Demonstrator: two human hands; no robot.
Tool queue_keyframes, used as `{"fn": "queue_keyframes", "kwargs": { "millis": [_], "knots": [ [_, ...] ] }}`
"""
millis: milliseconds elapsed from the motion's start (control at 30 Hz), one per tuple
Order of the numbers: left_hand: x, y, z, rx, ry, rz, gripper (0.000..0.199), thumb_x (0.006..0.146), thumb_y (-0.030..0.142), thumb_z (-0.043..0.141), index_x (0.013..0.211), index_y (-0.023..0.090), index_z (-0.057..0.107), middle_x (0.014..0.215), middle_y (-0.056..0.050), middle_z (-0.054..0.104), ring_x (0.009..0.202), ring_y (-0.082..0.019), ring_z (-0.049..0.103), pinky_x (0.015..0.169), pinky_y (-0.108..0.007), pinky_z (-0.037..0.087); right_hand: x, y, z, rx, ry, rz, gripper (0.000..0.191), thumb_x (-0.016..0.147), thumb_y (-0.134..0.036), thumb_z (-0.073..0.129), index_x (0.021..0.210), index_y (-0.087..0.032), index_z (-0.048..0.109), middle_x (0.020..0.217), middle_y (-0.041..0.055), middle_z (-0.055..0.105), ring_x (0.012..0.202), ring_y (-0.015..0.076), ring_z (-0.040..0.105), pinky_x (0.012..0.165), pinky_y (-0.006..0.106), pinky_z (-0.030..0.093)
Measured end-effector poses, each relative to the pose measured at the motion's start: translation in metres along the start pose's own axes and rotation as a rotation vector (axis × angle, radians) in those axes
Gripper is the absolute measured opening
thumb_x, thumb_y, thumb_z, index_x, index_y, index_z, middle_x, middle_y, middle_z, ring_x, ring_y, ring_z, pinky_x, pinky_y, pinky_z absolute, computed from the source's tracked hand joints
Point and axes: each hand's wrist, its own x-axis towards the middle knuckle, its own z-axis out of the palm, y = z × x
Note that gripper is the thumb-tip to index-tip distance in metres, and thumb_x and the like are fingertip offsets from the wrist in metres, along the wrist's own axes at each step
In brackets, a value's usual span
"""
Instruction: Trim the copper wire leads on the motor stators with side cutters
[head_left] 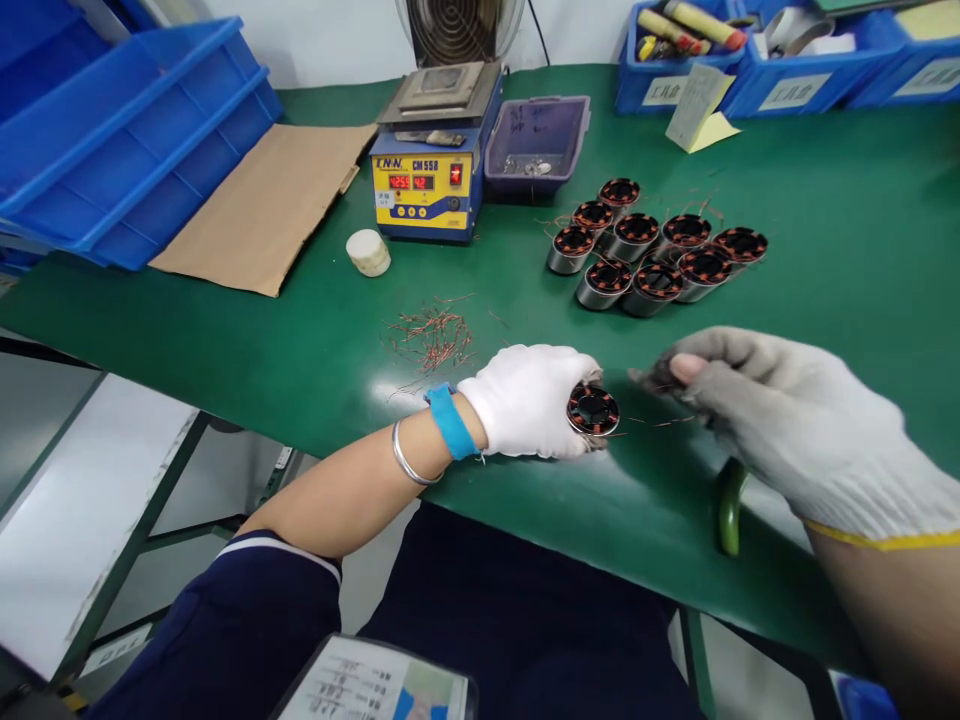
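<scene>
My left hand [529, 402], in a white glove, is closed around a small round motor stator [593, 410] near the table's front edge. Its black top, with copper windings around the ring, faces up. Thin copper wire [664, 422] stretches from beside the stator toward my right hand [772, 410]. That hand wears a greyed glove with a bare thumb tip, and its fingers are closed. From under its palm sticks the curved green handle of a plier-like tool [729, 508]; the jaws are mostly hidden by the fingers.
Several wound stators [643, 290] stand grouped behind my hands. Copper wire scraps [433, 338] lie left of them. Further back are a blue-yellow CM 558 heating unit [424, 190], a purple bin [537, 180], a round white block [368, 253], cardboard [262, 210] and blue bins [795, 95].
</scene>
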Motion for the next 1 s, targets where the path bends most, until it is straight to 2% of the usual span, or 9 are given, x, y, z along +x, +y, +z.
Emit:
{"fn": "queue_keyframes", "kwargs": {
  "millis": [100, 200, 300, 367, 467, 600, 700, 867, 1000],
  "knots": [
    [-0.002, 0.002, -0.001, -0.009, -0.026, 0.022, 0.041, 0.076, 0.042, 0.074, 0.112, 0.022, 0.070, 0.107, -0.004, 0.073, 0.101, -0.028, 0.072, 0.084, -0.036, 0.058, -0.002, -0.004, 0.000, 0.176, 0.060, 0.110, 0.034, 0.070, -0.054, 0.064, 0.083, -0.022, 0.065, 0.082, 0.0096, 0.074, 0.064, 0.0165, 0.062, 0.060, 0.034, 0.048],
    [-0.003, 0.003, -0.001, 0.009, -0.067, 0.011, 0.044, 0.077, 0.039, 0.070, 0.118, 0.021, 0.068, 0.112, -0.005, 0.073, 0.104, -0.027, 0.071, 0.087, -0.035, 0.058, -0.004, -0.007, 0.002, -0.019, 0.045, -0.035, 0.045, 0.060, -0.057, 0.066, 0.089, -0.024, 0.069, 0.088, 0.0084, 0.074, 0.071, 0.0238, 0.066, 0.065, 0.042, 0.053],
    [-0.003, 0.004, 0.000, 0.040, -0.070, -0.006, 0.045, 0.077, 0.040, 0.071, 0.118, 0.022, 0.066, 0.112, -0.004, 0.073, 0.105, -0.026, 0.071, 0.086, -0.034, 0.058, -0.007, -0.008, 0.007, -0.268, -0.042, -0.218, 0.037, 0.065, -0.056, 0.061, 0.083, -0.027, 0.074, 0.098, 0.0072, 0.076, 0.086, 0.0316, 0.070, 0.074, 0.050, 0.055],
    [-0.002, 0.004, 0.000, 0.043, -0.066, 0.003, 0.042, 0.077, 0.041, 0.071, 0.114, 0.021, 0.067, 0.110, -0.004, 0.073, 0.103, -0.027, 0.072, 0.084, -0.033, 0.057, -0.009, -0.009, 0.012, -0.278, -0.013, -0.299, 0.031, 0.073, -0.052, 0.055, 0.076, -0.028, 0.074, 0.099, 0.0068, 0.076, 0.094, 0.0322, 0.070, 0.082, 0.052, 0.055],
    [-0.001, 0.005, -0.002, 0.036, -0.089, 0.039, 0.036, 0.077, 0.038, 0.070, 0.108, 0.021, 0.068, 0.105, -0.005, 0.074, 0.098, -0.027, 0.073, 0.080, -0.033, 0.057, -0.006, -0.009, 0.018, -0.174, 0.043, -0.257, 0.029, 0.074, -0.048, 0.055, 0.075, -0.026, 0.074, 0.097, 0.0066, 0.076, 0.094, 0.0287, 0.069, 0.088, 0.046, 0.053],
    [-0.001, 0.005, -0.002, -0.026, -0.104, 0.056, 0.036, 0.076, 0.036, 0.072, 0.109, 0.021, 0.069, 0.109, -0.005, 0.074, 0.102, -0.029, 0.072, 0.085, -0.037, 0.058, 0.000, -0.008, 0.018, -0.133, 0.034, -0.123, 0.031, 0.072, -0.047, 0.057, 0.079, -0.022, 0.075, 0.088, 0.0067, 0.076, 0.082, 0.0238, 0.066, 0.076, 0.039, 0.052],
    [-0.002, 0.007, 0.002, -0.156, -0.048, -0.059, 0.058, 0.072, 0.050, 0.081, 0.119, 0.020, 0.066, 0.117, -0.006, 0.073, 0.108, -0.029, 0.071, 0.090, -0.037, 0.058, 0.001, -0.007, 0.014, -0.170, 0.028, -0.049, 0.034, 0.069, -0.049, 0.059, 0.081, -0.022, 0.076, 0.082, 0.0056, 0.076, 0.074, 0.0229, 0.065, 0.070, 0.038, 0.048],
    [-0.005, 0.011, 0.005, -0.193, -0.066, -0.073, 0.107, 0.079, 0.046, 0.079, 0.162, 0.021, 0.016, 0.126, -0.006, 0.073, 0.115, -0.030, 0.070, 0.098, -0.039, 0.056, 0.001, -0.008, 0.014, -0.238, -0.038, -0.002, 0.041, 0.071, -0.056, 0.054, 0.084, -0.022, 0.074, 0.080, 0.0045, 0.074, 0.067, 0.0185, 0.060, 0.063, 0.034, 0.042],
    [-0.006, 0.012, 0.005, -0.095, -0.087, -0.008, 0.107, 0.083, 0.043, 0.073, 0.164, 0.018, 0.008, 0.122, -0.007, 0.074, 0.112, -0.031, 0.071, 0.097, -0.041, 0.055, 0.007, -0.007, 0.010, -0.293, -0.099, -0.017, 0.039, 0.073, -0.059, 0.056, 0.068, -0.021, 0.067, 0.055, 0.0007, 0.060, 0.048, 0.0135, 0.046, 0.049, 0.031, 0.031]
  ]
}}
